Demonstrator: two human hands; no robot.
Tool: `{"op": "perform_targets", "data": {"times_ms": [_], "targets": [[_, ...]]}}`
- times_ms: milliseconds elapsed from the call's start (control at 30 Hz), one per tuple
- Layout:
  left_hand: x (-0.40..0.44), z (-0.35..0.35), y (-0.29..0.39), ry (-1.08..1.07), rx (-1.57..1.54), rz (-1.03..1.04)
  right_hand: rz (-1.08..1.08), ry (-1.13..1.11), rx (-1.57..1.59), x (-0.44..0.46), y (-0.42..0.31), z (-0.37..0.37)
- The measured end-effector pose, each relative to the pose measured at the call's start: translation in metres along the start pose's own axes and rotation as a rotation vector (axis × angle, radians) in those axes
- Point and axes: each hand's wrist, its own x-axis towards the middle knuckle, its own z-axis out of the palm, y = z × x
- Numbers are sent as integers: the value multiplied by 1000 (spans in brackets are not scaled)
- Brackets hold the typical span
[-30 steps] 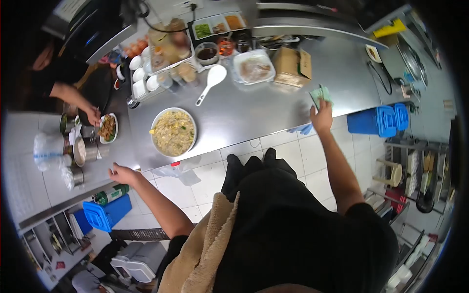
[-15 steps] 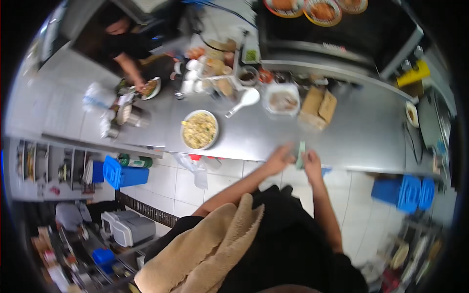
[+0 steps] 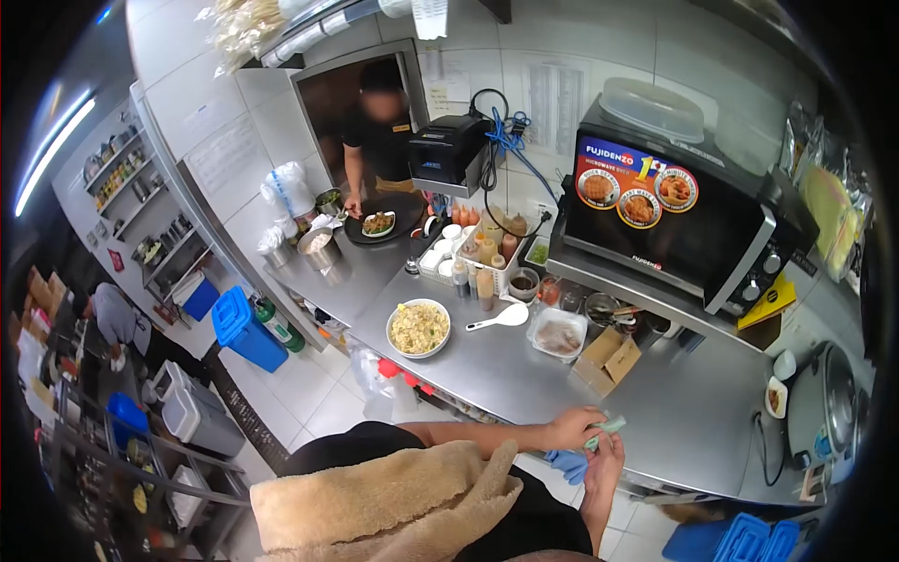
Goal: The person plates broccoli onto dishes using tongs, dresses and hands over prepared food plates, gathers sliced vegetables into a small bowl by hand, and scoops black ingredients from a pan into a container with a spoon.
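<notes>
Over the counter's front edge, my left hand [image 3: 573, 429] and my right hand [image 3: 605, 461] are close together. Both have closed fingers on a small crumpled pale green piece [image 3: 609, 427], thin like film or paper; its exact kind is unclear. Just below my hands a blue cloth-like bundle [image 3: 568, 464] shows at the counter edge. An opened cardboard box [image 3: 607, 361] lies beyond my hands. To its left are a clear plastic tub [image 3: 558, 332] with pale contents, a white rice paddle [image 3: 499, 317] and a white bowl of fried rice [image 3: 419, 329].
Sauce bottles [image 3: 484, 281] and white containers [image 3: 440, 258] stand at the back of the steel counter [image 3: 487, 375]. A microwave [image 3: 655, 211] sits on the shelf above, with a rice cooker [image 3: 824, 403] at right. Across the counter, a person [image 3: 376, 131] reaches toward a plated dish [image 3: 378, 223].
My view has tilted upward, bringing the microwave and wall into sight. My hands stay together on the pale green piece, which now looks more bunched up. The person opposite has drawn their hand back from the dish.
</notes>
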Motion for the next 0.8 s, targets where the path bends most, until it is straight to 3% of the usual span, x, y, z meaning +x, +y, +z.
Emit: {"op": "perform_targets", "data": {"times_ms": [67, 133, 233, 300, 433, 500, 567, 667, 800], "targets": [[4, 6, -6, 18, -60, 68, -65, -22, -35, 13, -9, -11], [6, 17, -18, 90, -56, 150, -115, 137, -183, 35, -17, -21], [-23, 23, -26, -84, 118, -110, -159, 352, -390, 55, -19, -46], [-48, 22, -40, -218, 157, -107, -206, 436, -497, 50, -13, -60], [-74, -18, -45, -430, 140, -139, -239, 559, -565, -4, 41, -113], [-80, -35, -53, -484, 130, -149, -452, 675, -889, -35, 107, -164], [-91, -51, -61, -535, 141, -133, -332, 746, -1248, -86, 160, -193], [-106, -77, -72, -591, 145, -74, 30, 942, -1141, -159, 254, -206], [-139, -117, -83, -681, 84, -77, 403, 839, -1220, -214, 317, -131]]}}
